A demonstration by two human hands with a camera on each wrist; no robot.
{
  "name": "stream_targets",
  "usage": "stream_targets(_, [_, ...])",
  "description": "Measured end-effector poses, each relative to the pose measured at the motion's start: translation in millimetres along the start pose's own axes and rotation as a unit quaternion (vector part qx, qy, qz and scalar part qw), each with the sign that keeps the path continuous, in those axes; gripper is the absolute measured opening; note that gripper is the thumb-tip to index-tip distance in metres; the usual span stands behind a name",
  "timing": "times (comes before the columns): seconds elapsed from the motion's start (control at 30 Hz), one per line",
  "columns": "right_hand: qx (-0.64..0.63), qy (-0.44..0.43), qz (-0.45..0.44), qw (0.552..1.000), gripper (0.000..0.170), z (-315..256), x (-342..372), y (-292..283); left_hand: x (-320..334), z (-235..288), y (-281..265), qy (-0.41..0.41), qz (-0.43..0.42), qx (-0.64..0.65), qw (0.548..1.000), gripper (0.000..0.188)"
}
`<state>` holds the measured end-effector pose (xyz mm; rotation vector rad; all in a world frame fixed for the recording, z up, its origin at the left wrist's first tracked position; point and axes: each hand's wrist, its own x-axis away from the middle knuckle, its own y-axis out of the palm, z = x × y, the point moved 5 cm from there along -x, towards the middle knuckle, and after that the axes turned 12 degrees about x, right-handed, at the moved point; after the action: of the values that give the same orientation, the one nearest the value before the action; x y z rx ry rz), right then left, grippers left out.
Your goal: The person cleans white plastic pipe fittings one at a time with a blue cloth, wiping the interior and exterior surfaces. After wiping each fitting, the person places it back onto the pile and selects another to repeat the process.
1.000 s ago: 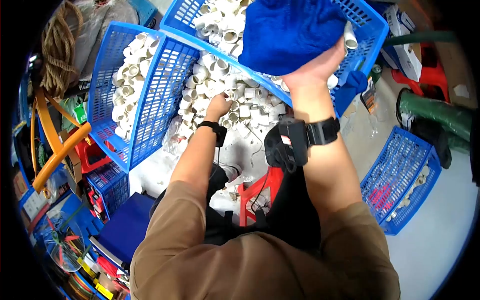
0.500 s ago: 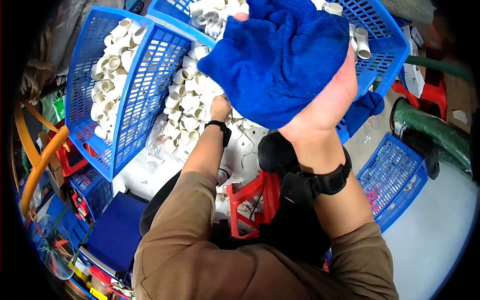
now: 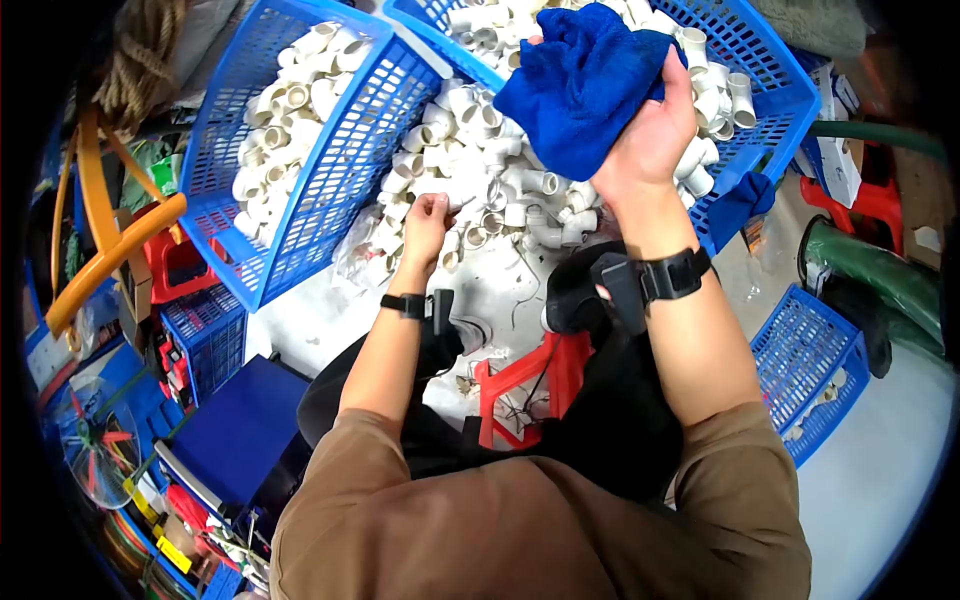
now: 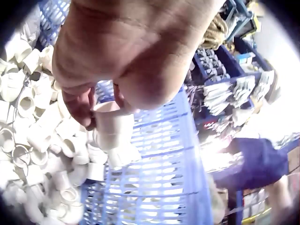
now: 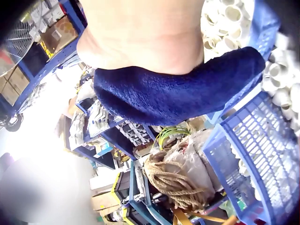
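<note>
grasping on both sides: left hand (image 3: 428,225) pinches a white fitting (image 4: 114,129) between its fingers (image 4: 79,110), upright-ish in left wrist view, open end up. right hand (image 3: 645,155) holds a blue cloth (image 3: 575,100), bunched over the palm, thumb along its edge; other fingers mostly hidden under cloth. both arms reach forward, right hand higher in frame.

fitting is at the near side of the pile (image 3: 470,140), loose white fittings heaped on the floor (image 3: 490,290). cloth overlaps the rim of the back basket (image 3: 755,50) in head view; contact with rim, cannot tell. back basket blue, loaded with fittings. left basket (image 3: 335,170), also blue, holds more, just beside pile. clear bag (image 3: 357,240) at pile's left edge.

second cloth (image 3: 740,208), blue, by back basket's right corner. red stool (image 3: 525,385) between the person's legs, black trousers. brown sleeves, black strap on each wrist. right side: small basket (image 3: 805,345) with a few fittings, green roll (image 3: 870,265) near it. left side: orange frame (image 3: 115,260), rope (image 3: 140,60), fan (image 3: 98,445), blue box (image 3: 240,425) close to left knee.
</note>
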<state>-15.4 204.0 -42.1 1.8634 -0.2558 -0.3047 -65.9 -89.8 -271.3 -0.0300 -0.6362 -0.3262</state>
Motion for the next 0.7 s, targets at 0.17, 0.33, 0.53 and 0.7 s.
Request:
stream_targets(0.17, [0.21,0.017,0.108,0.972,0.07,17.0,15.3,26.3,101.0,108.5,1.0,-0.038,-0.04,0.23,0.972,0.049])
stream_targets(0.33, [0.346,0.036,0.011,0.937,0.056,55.0,41.5,49.3,169.1,144.6,-8.3,-0.061,-0.138,0.406,0.902,0.057])
stream_targets(0.53, [0.344,0.069,0.093,0.932,0.057,85.5,80.2,89.5,199.1,156.1,-3.5,-0.123,-0.275,0.584,0.754,0.065])
stream_targets(0.7, [0.465,-0.088,0.075,0.878,0.059,87.4,104.7,150.6,206.9,167.8,-18.1,-0.001,-0.203,0.476,0.856,0.06])
